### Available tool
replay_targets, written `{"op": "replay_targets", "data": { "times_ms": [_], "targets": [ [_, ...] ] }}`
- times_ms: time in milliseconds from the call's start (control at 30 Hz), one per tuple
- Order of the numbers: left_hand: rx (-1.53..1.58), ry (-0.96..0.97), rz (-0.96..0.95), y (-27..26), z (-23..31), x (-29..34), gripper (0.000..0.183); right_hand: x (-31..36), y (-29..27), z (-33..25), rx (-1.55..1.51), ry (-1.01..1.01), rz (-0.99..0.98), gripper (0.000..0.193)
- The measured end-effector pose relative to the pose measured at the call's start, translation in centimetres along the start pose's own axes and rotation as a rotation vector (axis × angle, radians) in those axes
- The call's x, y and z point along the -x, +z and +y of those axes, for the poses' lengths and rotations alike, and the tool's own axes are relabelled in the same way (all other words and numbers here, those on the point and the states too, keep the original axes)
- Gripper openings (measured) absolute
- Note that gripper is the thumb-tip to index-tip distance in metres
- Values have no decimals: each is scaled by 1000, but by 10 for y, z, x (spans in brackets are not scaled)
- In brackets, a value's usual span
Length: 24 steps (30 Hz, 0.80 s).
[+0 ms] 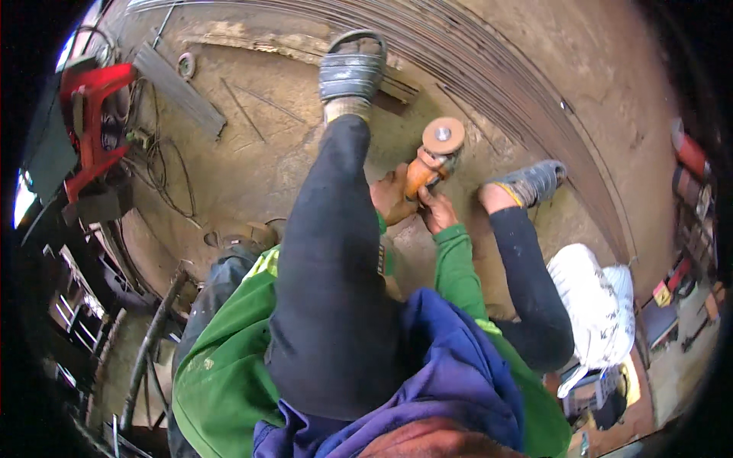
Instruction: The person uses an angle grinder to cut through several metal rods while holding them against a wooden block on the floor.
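An orange angle grinder (419, 175) is held between my legs, low over the floor. Its round tan disc (454, 139) faces up, with a metal nut at the centre. My left hand (392, 197) is closed around the left side of the grinder's body, its wrist partly hidden by my leg. From the near side, my right hand (437, 211) grips the grinder's rear, thumb along the casing. Whether the disc is spinning cannot be told.
Long thin metal rods (489, 57) run along the far floor, beside a wooden plank (259, 40). A red plastic stool (95, 126) and tangled cables (160, 172) lie at left. A white sack (588, 298) stands at right. My sandalled feet flank the grinder.
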<state>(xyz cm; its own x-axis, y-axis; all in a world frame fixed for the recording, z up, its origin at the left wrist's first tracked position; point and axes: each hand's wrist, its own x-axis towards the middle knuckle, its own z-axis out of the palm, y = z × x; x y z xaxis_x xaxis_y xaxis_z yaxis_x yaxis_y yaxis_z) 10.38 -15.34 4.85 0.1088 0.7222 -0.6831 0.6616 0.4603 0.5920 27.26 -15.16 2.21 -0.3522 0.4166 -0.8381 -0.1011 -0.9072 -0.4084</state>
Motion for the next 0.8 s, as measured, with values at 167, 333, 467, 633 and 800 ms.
{"op": "replay_targets", "data": {
  "times_ms": [167, 333, 467, 633, 800],
  "targets": [
    [-68, -131, 62, -11, -39, 2, 71, 54, 14, -84, 606, 27, 129, 38],
    [-83, -254, 95, -23, -78, 9, 63, 148, 92, -194, 271, -1012, 18, 24],
    [-66, -316, 120, -23, -104, 15, 56, 195, 141, -219, 208, -1302, -517, 20],
    [-50, -370, 157, -28, -124, 31, 48, 235, 165, -237, 327, -1178, -850, 7],
    [-34, -391, 188, -34, -137, 43, 41, 253, 182, -231, 345, -1190, -882, 6]
  ]
}}
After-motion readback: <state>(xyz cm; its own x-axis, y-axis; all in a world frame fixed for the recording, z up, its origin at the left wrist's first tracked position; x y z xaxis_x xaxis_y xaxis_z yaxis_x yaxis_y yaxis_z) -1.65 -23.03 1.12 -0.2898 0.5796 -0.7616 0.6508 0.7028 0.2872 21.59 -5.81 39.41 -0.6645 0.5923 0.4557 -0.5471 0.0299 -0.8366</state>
